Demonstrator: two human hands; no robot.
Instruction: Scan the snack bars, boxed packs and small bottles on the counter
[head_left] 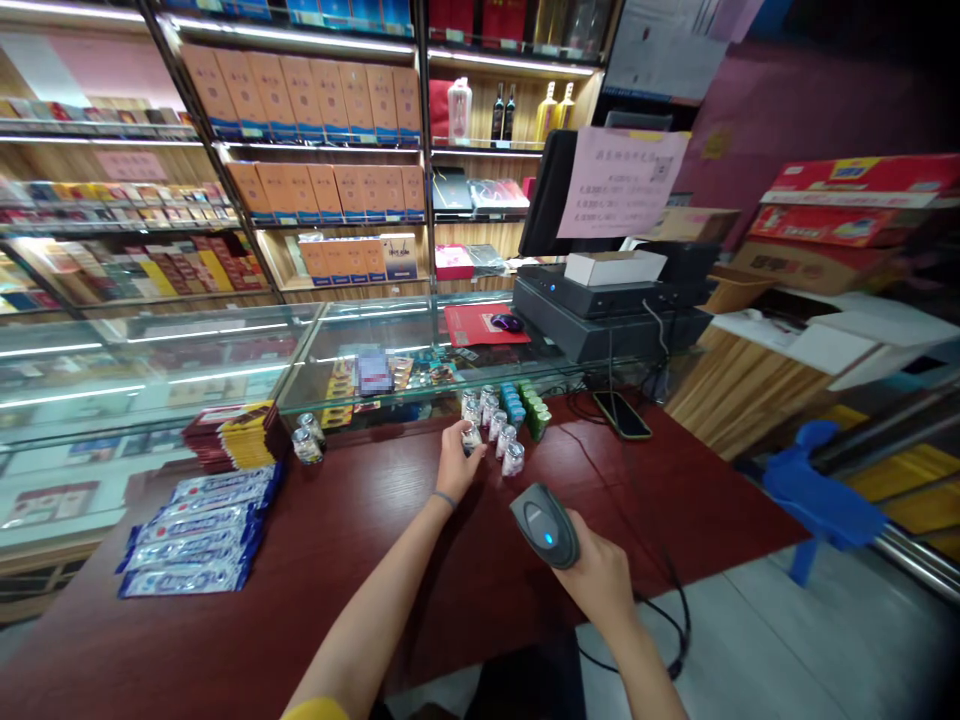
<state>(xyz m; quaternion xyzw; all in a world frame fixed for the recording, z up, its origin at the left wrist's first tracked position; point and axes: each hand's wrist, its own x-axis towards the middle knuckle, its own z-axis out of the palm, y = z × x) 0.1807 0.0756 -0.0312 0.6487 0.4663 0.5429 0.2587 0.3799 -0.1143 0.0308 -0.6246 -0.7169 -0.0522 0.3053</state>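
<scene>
My left hand (459, 455) reaches over the dark red counter, its fingers closed around a small white jar (471, 440) at the left of a cluster. In my right hand (600, 575) is a grey barcode scanner (546, 528) with a blue light, held above the counter near the front edge. Right of my left hand stand several white jars (513, 459), with blue jars (513, 404) and green jars (537, 412) in rows behind. Two similar jars (307, 443) stand apart to the left.
Blue-white packets (199, 535) lie fanned at the left beside stacked red and yellow packs (240, 437). A phone (622, 414) lies on the right with cables around it. Behind are a glass display case (375, 330), a monitor (551, 195) and a blue stool (821, 490) at right.
</scene>
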